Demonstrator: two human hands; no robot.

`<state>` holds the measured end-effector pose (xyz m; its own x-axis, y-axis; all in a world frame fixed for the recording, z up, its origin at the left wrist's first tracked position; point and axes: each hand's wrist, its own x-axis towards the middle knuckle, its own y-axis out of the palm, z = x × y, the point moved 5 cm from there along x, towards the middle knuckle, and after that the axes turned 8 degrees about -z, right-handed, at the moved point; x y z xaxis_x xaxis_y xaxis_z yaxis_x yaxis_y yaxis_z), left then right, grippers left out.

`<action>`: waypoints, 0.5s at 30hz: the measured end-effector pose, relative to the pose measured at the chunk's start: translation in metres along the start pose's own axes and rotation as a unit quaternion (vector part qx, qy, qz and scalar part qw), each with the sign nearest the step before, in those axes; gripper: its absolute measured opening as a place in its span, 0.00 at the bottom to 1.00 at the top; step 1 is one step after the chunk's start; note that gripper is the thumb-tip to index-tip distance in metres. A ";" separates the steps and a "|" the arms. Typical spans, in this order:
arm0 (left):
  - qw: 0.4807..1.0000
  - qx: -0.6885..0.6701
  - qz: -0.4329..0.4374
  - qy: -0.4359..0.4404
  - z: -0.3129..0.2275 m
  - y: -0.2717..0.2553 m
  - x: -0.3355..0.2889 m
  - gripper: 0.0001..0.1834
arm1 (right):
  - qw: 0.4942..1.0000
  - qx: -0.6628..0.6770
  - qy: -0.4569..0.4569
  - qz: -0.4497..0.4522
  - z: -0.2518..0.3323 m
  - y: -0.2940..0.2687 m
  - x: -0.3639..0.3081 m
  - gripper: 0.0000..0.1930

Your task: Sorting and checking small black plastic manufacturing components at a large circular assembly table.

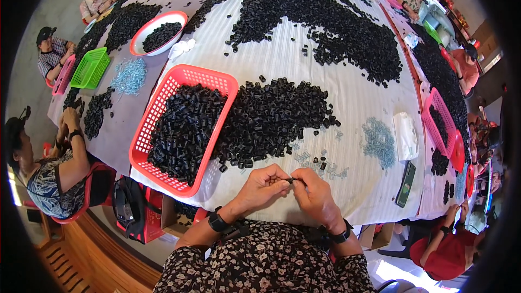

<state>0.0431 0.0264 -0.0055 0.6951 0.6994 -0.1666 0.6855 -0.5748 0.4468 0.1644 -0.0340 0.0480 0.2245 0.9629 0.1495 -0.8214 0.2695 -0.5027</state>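
Over the near edge of the white-covered table, my left hand [265,185] and my right hand [315,194] meet, fingertips pinched together. Between them is a small black plastic part [291,180], mostly covered by the fingers; both hands grip it. Just beyond lies a heap of small black cylindrical parts [277,114]. To the left, a red-pink plastic basket [142,125] is filled with similar black parts [187,133]. Tiny clear-bluish pieces [325,168] are scattered past my hands, with a denser pile of bluish pieces [379,142] to the right.
A phone [405,184] and a white tissue pack [405,137] lie to the right. A large black heap [320,16] spreads across the far table. Left are a red-rimmed bowl [142,33] and green basket [91,68]. Other people sit along both sides, one person [54,168] near left.
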 end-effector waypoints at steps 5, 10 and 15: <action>0.998 0.049 0.005 0.029 0.002 0.002 -0.001 0.03 | 1.000 -0.004 0.010 0.003 0.000 0.000 -0.002 0.07; 0.992 0.105 -0.020 0.060 -0.001 0.004 -0.001 0.02 | 0.999 -0.021 0.001 -0.039 -0.008 0.006 -0.008 0.09; 0.996 0.052 -0.057 0.039 0.006 0.008 0.000 0.02 | 0.963 -0.184 -0.192 -0.048 0.002 0.017 -0.011 0.13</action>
<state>0.0499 0.0198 -0.0074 0.5956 0.7910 -0.1399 0.7804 -0.5286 0.3340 0.1471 -0.0398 0.0396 0.0218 0.8783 0.4776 -0.5492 0.4097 -0.7284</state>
